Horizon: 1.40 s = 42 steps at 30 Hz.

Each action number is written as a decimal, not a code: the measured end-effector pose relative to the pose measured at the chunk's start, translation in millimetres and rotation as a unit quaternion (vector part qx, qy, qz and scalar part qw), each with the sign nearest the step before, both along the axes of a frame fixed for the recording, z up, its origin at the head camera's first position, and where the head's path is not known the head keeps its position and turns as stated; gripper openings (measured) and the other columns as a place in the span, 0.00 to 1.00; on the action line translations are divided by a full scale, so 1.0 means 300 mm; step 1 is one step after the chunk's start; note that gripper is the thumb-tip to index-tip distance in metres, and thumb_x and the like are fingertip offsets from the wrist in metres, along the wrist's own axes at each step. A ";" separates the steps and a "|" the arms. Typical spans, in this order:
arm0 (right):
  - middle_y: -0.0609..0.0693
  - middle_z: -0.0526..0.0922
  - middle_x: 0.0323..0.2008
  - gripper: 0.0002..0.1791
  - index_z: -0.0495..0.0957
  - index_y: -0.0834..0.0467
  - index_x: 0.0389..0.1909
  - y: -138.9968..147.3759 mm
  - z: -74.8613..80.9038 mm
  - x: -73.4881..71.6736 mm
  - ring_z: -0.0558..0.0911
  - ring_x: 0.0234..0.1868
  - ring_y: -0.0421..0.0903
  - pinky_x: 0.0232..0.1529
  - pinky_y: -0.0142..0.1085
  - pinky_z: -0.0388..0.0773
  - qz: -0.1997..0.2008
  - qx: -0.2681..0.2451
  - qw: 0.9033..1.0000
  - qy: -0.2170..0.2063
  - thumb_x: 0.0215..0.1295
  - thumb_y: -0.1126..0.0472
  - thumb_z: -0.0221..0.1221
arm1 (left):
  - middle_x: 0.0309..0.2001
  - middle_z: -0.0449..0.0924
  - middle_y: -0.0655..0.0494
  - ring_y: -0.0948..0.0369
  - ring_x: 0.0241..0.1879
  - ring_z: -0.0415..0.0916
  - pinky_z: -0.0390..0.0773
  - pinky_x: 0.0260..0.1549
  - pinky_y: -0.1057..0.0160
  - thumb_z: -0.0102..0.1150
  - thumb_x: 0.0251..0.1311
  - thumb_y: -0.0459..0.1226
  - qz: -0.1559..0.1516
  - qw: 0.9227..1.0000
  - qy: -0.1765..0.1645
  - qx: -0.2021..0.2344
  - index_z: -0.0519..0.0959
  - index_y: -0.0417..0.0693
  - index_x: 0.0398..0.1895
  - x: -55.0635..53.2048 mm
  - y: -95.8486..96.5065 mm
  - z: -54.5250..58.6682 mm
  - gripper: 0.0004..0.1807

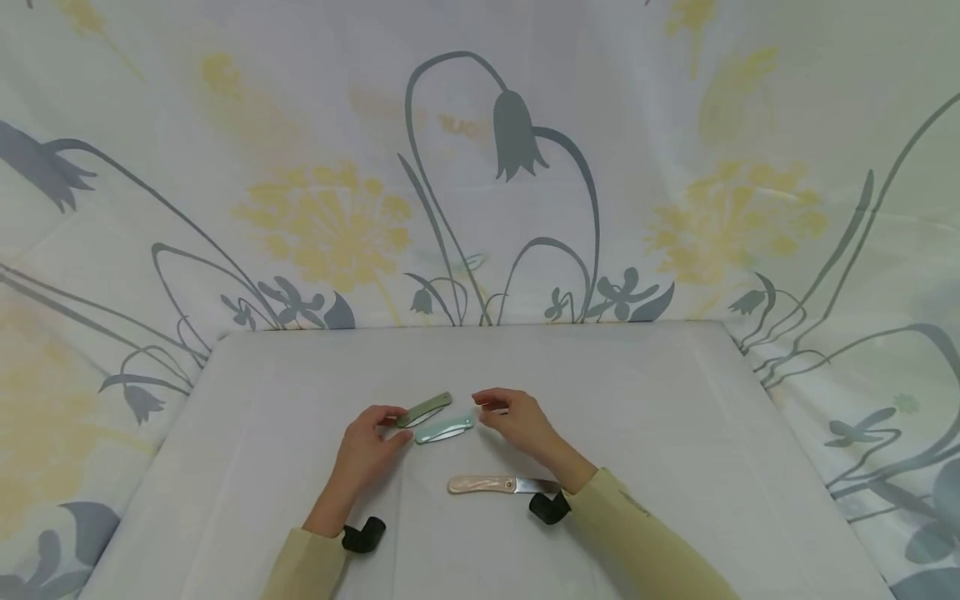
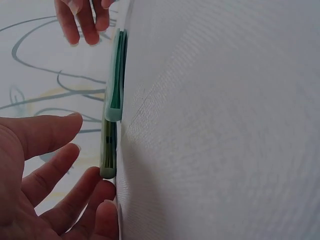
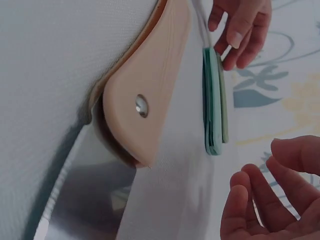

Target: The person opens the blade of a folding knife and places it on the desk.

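Note:
Two folded pocket knives lie close together on the white table, an olive green one (image 1: 429, 407) behind a mint green one (image 1: 441, 427). My left hand (image 1: 365, 448) is at their left, fingers loosely bent, with fingertips right at the olive knife's near end in the left wrist view. Off the mint knife's right end, my right hand (image 1: 525, 425) hovers with relaxed fingers and holds nothing. Nearer me lies a third knife with a beige-pink handle (image 1: 480, 484), its blade (image 3: 95, 185) folded out. In the head view, the right wrist covers that blade's tip.
The white-covered table (image 1: 637, 392) meets a floral fabric backdrop (image 1: 480, 208) at its back edge and along both sides. A black wrist camera (image 1: 365, 536) sits on the left wrist, and another black camera (image 1: 550, 507) on the right overlaps the beige knife's blade.

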State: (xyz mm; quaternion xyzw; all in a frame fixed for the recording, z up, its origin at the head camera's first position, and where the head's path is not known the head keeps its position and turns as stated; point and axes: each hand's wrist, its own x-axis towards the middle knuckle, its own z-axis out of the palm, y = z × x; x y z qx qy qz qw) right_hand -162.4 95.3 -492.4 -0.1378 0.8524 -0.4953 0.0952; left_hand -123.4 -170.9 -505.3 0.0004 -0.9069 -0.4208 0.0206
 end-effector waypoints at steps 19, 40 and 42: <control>0.49 0.85 0.50 0.17 0.83 0.57 0.54 -0.048 -0.034 -0.023 0.80 0.47 0.45 0.45 0.36 0.77 0.000 -0.010 0.998 -0.056 0.64 0.68 0.63 | 0.43 0.82 0.51 0.53 0.45 0.77 0.72 0.40 0.57 0.69 0.53 0.28 0.022 1.000 -0.002 0.019 0.83 0.44 0.46 -0.025 0.024 -0.002 0.15; 0.44 0.87 0.40 0.14 0.86 0.55 0.47 -0.037 -0.055 -0.022 0.83 0.42 0.40 0.48 0.40 0.78 -0.013 0.004 0.998 -0.056 0.60 0.69 0.66 | 0.33 0.78 0.59 0.61 0.33 0.74 0.73 0.34 0.59 0.72 0.54 0.35 0.001 1.000 0.003 -0.028 0.84 0.48 0.37 0.000 0.050 0.004 0.09; 0.44 0.87 0.40 0.14 0.86 0.56 0.47 -0.038 -0.053 -0.021 0.83 0.42 0.41 0.47 0.41 0.78 -0.008 0.003 0.998 -0.058 0.60 0.69 0.66 | 0.34 0.78 0.59 0.62 0.34 0.75 0.74 0.35 0.60 0.72 0.54 0.35 -0.003 0.999 -0.012 -0.029 0.84 0.48 0.39 0.002 0.054 0.002 0.10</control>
